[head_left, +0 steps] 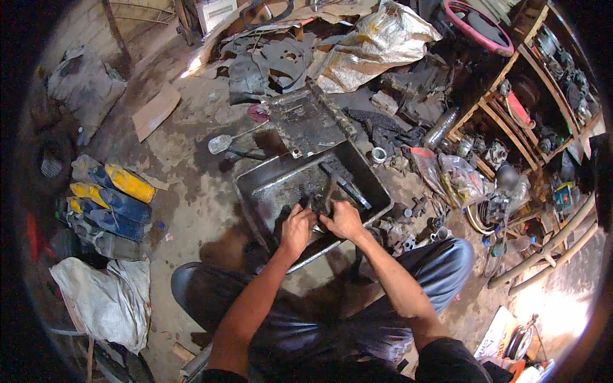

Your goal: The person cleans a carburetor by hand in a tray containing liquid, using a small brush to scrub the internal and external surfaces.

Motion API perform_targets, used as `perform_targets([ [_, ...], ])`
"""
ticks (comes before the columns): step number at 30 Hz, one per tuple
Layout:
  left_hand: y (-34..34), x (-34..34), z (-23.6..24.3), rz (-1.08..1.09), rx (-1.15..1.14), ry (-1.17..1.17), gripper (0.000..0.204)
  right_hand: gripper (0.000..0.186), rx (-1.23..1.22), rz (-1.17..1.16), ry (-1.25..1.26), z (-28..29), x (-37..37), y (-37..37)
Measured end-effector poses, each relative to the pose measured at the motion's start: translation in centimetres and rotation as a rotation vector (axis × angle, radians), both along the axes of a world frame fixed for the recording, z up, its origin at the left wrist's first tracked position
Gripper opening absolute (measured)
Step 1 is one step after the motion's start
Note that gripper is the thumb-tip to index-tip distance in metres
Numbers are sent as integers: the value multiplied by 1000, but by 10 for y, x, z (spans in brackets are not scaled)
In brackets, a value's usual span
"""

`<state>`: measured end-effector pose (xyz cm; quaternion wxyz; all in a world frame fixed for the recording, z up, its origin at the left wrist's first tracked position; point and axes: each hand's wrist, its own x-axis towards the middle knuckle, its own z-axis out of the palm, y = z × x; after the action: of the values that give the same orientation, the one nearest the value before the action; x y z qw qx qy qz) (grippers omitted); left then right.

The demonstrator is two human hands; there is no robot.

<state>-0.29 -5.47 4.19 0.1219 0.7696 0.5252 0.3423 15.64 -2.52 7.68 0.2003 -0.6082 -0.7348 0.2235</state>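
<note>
A dark, greasy rectangular metal tray [255,191] sits on the floor in front of my knees. Both hands reach into its near end. My left hand [297,228] is closed around a small dark oily part at the tray's bottom. My right hand [345,219] grips a dark metal piece [328,191] that sticks up and away from me. The two hands almost touch. Long dark metal parts [347,183] lie in the tray's far right corner. What exactly each hand holds is hidden by fingers and grime.
A flat black pan [310,121] leans on the tray's far edge. Blue and yellow bottles [108,198] lie left, a white sack [105,300] below them. Metal parts litter the right floor [408,226]; wooden shelves [523,96] of parts stand far right. A crumpled sack [377,45] lies behind.
</note>
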Motion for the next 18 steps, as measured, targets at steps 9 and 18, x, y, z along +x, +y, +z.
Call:
perform_targets([
  [9,-2,2,0,4,2,-2,17,38,71,-157,49,9,6,12],
  [18,2,3,-7,7,28,-38,15,32,107,-34,46,-3,16,-4],
])
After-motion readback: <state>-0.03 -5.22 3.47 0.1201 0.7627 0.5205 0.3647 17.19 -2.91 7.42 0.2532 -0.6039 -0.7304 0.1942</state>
